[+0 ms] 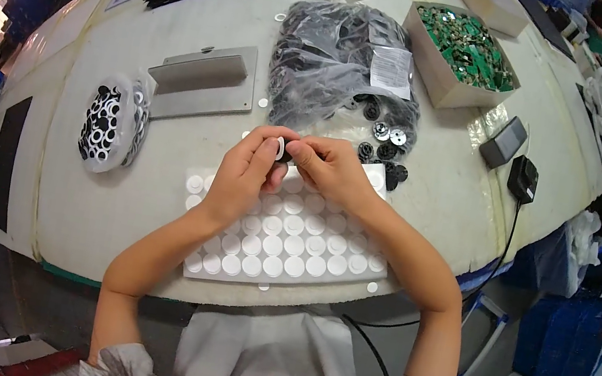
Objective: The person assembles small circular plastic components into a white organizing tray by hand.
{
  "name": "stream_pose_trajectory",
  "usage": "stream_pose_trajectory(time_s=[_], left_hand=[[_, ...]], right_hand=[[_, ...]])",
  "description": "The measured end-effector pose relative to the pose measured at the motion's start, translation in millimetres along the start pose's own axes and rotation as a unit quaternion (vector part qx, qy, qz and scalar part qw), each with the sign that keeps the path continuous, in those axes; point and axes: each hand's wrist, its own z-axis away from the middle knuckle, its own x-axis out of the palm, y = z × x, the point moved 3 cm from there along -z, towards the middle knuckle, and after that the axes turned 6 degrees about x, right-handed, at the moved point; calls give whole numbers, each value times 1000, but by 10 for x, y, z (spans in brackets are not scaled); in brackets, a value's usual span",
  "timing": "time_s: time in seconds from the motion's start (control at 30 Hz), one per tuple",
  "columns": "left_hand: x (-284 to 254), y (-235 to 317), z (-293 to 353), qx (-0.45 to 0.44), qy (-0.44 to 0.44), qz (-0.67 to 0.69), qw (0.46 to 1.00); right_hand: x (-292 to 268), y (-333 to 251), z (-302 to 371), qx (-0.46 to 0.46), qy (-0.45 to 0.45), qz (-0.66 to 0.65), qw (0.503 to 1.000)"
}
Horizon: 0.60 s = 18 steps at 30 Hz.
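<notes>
Black and white, one small round part (280,149) is grasped by the left hand (247,166) and right hand (336,172) above a white tray (334,278) of white discs (293,266).

Pale table (101,225) with white tray (324,277), bulging bag (308,80), grey stand (207,83), open box (477,100)

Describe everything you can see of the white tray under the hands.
The white tray is a flat, roughly rectangular slab that looks like plastic or foam; exact material unclear. Round white pieces sit on it in close rows, some showing a smaller inner circle. It lies flat and slightly skewed on the table, near the wearer's edge. The left hand and right hand hide some of its far part; whether they touch it is unclear.
</notes>
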Motion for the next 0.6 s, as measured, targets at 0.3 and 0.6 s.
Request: stream_pose_trajectory(time_s=[0.3,0.6], left_hand=[[-23,-1,-33,16,16,-33,999],[-58,-38,-34,31,-25,-6,999]], right_hand=[[16,63,-6,19,-5,-51,999],[61,-25,5,-60,-20,-44,997]])
